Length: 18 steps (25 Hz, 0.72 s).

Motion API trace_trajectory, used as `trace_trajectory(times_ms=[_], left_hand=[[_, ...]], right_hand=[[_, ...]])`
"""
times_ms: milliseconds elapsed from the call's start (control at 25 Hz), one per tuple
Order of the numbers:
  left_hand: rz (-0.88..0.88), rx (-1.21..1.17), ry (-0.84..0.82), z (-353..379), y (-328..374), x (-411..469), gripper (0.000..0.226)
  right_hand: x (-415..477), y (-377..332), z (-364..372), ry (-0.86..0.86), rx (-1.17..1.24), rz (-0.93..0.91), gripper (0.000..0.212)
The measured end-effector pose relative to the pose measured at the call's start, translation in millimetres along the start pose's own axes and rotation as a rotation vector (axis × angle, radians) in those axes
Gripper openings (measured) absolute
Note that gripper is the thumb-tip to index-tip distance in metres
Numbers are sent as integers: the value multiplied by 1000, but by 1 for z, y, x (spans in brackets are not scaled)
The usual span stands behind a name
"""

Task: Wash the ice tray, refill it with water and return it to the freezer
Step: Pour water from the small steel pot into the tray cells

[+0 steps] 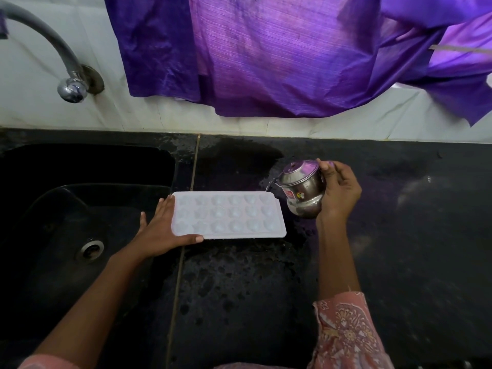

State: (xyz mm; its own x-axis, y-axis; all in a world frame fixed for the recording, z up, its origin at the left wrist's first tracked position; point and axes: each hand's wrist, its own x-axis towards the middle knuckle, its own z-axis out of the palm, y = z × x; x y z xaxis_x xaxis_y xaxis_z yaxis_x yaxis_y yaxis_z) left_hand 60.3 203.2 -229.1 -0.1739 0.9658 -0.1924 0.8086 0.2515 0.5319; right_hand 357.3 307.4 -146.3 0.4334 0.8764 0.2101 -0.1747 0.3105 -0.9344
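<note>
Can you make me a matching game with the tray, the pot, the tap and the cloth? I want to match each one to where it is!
Things:
1. tray
2. pot
3. tap
4. cloth

Places:
A. purple, hanging up
B. tilted in the right hand
C. flat on the counter, left hand on its end
D. grey, fixed to the wall

Pairs: 1-C, 2-B, 3-D, 4-A

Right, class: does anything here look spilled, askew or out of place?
Yes. The black counter is blotched with wet patches around the ice tray, which suggests spilled water. The steel pot in the right hand is tipped, pouring at the tray's far corner. A purple cloth hangs over the wall.
</note>
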Motion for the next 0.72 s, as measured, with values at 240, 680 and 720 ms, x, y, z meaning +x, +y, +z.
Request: trace_trajectory(times_ms=[240, 680, 720], left_hand=[[-9, -42, 4, 2, 2, -1, 142], [34, -30, 66, 6, -1, -2, 141], [30, -21, 63, 6, 0, -2, 141]], right_hand=[[0, 3, 0, 7, 22, 23, 21], [0, 6, 1, 36, 55, 50, 16], [0, 6, 2, 37, 68, 57, 16]])
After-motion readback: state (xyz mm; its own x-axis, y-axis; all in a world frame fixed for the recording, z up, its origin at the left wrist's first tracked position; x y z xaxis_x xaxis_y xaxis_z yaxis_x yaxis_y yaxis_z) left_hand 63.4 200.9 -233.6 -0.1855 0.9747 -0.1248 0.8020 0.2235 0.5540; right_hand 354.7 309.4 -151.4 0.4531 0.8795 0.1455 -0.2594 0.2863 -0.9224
